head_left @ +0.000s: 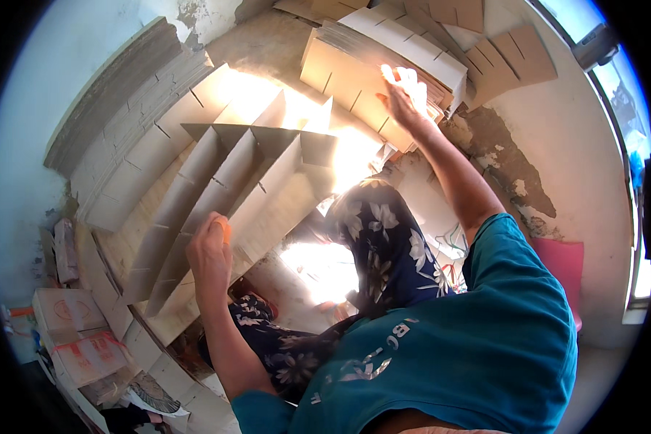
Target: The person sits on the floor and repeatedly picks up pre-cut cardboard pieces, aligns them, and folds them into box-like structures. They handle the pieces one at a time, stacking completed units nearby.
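A partly assembled cardboard divider stands on the board in front of me, with several slotted strips set crosswise into one another. My left hand is closed at the near edge of one of its strips, and something orange covers the thumb tip. Up at the far right, my right hand reaches over a stack of slotted cardboard strips. Its thumb is spread from the fingers, and no strip shows lifted between them. Bright sunlight washes out part of those fingers.
More slotted sheets lean in rows along the left wall. Loose slotted pieces lie at the far right near the window. A taped carton stands at the lower left. Something pink is by the right wall.
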